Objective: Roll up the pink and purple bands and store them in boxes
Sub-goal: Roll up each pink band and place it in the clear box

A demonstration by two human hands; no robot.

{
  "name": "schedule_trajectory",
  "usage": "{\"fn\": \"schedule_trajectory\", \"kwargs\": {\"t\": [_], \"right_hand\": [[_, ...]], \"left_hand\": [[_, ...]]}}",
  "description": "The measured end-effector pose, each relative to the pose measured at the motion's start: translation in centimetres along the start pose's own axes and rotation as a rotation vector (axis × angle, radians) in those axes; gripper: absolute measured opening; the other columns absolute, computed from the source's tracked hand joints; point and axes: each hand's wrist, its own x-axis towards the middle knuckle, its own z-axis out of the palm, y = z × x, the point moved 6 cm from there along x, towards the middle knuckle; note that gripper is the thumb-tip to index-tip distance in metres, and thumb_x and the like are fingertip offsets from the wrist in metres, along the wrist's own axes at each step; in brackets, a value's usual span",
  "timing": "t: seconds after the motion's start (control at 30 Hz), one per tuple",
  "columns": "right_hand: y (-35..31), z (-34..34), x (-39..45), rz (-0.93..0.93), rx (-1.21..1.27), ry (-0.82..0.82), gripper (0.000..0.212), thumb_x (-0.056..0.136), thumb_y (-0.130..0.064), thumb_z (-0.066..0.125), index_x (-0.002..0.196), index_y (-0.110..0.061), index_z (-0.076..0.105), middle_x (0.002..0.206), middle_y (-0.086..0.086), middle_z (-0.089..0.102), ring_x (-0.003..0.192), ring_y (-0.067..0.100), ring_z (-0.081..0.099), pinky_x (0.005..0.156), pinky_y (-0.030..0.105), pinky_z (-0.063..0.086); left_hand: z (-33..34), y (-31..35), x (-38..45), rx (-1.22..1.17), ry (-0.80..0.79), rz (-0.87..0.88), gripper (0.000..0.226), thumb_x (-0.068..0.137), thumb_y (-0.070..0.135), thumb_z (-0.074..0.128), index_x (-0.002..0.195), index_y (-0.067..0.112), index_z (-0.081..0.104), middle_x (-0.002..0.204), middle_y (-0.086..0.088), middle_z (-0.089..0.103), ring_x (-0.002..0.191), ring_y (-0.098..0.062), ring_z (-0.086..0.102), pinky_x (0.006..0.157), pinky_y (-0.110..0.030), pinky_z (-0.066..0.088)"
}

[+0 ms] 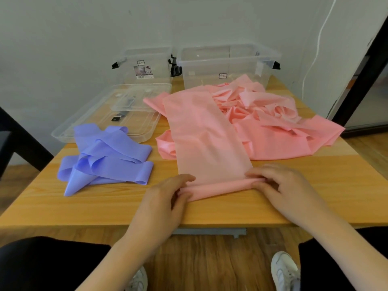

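Long pink stretchy band (210, 139) lies on the wooden table (315, 185), near end rolled into a thin tube. Left hand (168, 196) and right hand (281, 183) each pinch a roll end. Crumpled purple band (109, 158) lies left; two clear plastic boxes (226, 64) stand behind.

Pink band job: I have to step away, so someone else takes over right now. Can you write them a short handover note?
Left hand: its fingers grip the left end of the pink band's rolled edge.
Right hand: grips the right end of the same roll.
Pink band: only a thin roll started at the near table edge; the rest runs back into a crumpled heap.
Purple band: loose pile to the left, untouched.
Boxes: small box and large box at the back, open, with no bands inside; lids lie in front of the small box.
Left: finish the pink roll, roll the purple, box both.
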Motion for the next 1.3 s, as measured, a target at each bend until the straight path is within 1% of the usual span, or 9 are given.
{"fn": "schedule_trajectory", "kwargs": {"t": [0.17,0.33,0.47,0.67,0.83,0.97,1.13,1.2,1.3], "right_hand": [[-0.1,0.4,0.2,0.007,0.002,0.039,0.024,0.081,-0.007,0.065,0.079,-0.031,0.06,0.081,-0.02,0.057,0.086,-0.006,0.051,0.074,0.002,0.032],[-0.2,0.4,0.5,-0.025,-0.052,-0.078,0.017,0.077,-0.013,0.071,0.092,-0.023,0.071,0.094,-0.017,0.055,0.094,-0.001,0.049,0.082,0.004,0.032],[-0.6,0.1,0.5,-0.018,-0.027,-0.022,0.018,0.082,-0.009,0.065,0.093,-0.023,0.069,0.087,-0.017,0.06,0.085,-0.003,0.053,0.078,0.001,0.033],[-0.2,0.2,0.5,0.034,0.028,0.036,0.025,0.082,-0.009,0.064,0.076,-0.032,0.057,0.08,-0.018,0.057,0.085,-0.009,0.05,0.07,0.001,0.033],[-0.2,0.5,0.6,-0.032,-0.066,-0.01,0.024,0.071,-0.013,0.076,0.093,-0.023,0.073,0.097,-0.017,0.05,0.092,0.003,0.044,0.084,0.0,0.026],[-1.1,0.9,0.5,-0.125,-0.099,0.025,0.02,0.077,-0.008,0.071,0.093,-0.019,0.072,0.086,-0.017,0.056,0.087,0.003,0.047,0.084,0.018,0.037],[-0.7,0.7,0.6,-0.023,-0.002,0.03,0.03,0.083,-0.011,0.062,0.079,-0.039,0.052,0.083,-0.016,0.057,0.085,-0.002,0.05,0.073,0.01,0.035],[-0.5,0.9,0.7,-0.008,0.003,0.027,0.028,0.083,-0.009,0.062,0.077,-0.035,0.055,0.081,-0.016,0.057,0.086,-0.003,0.049,0.074,0.008,0.033],[-0.6,0.9,0.8,-0.032,-0.028,-0.004,0.016,0.08,-0.013,0.066,0.085,-0.028,0.067,0.089,-0.019,0.054,0.089,0.0,0.046,0.082,0.009,0.031]], "left_hand": [[0.8,0.1,0.1,0.142,-0.068,0.058,0.035,0.077,0.047,0.051,0.093,0.026,0.073,0.095,0.011,0.058,0.084,-0.002,0.05,0.072,-0.008,0.037],[0.7,0.1,0.4,0.056,-0.031,0.011,0.028,0.083,0.032,0.052,0.089,0.015,0.073,0.083,0.01,0.065,0.081,-0.002,0.053,0.072,-0.006,0.039],[0.3,0.3,0.5,0.015,0.022,0.012,0.022,0.081,0.012,0.053,0.092,0.014,0.072,0.086,0.015,0.063,0.084,0.007,0.05,0.076,0.005,0.032],[1.1,-0.2,0.2,0.129,-0.106,0.053,0.042,0.079,0.049,0.046,0.104,0.025,0.071,0.101,0.016,0.051,0.091,-0.001,0.043,0.077,-0.01,0.036],[0.6,-0.3,0.3,0.059,-0.035,-0.006,0.029,0.083,0.028,0.053,0.102,0.017,0.071,0.087,0.013,0.057,0.086,-0.002,0.049,0.076,-0.004,0.036],[0.0,-0.4,0.4,-0.014,0.012,-0.055,0.021,0.085,0.012,0.058,0.101,0.019,0.068,0.085,0.026,0.055,0.085,0.02,0.049,0.074,0.004,0.032],[0.4,0.1,0.4,-0.001,-0.091,0.028,0.028,0.083,0.034,0.05,0.094,0.021,0.072,0.09,0.026,0.058,0.092,0.014,0.051,0.078,0.001,0.035],[0.7,-0.1,0.2,0.06,-0.131,0.045,0.038,0.079,0.047,0.049,0.1,0.024,0.072,0.096,0.019,0.056,0.094,0.004,0.049,0.081,0.0,0.033],[0.6,-0.1,0.2,0.072,-0.093,0.036,0.035,0.082,0.039,0.049,0.1,0.019,0.072,0.089,0.017,0.056,0.085,0.002,0.048,0.078,0.001,0.033]]}}
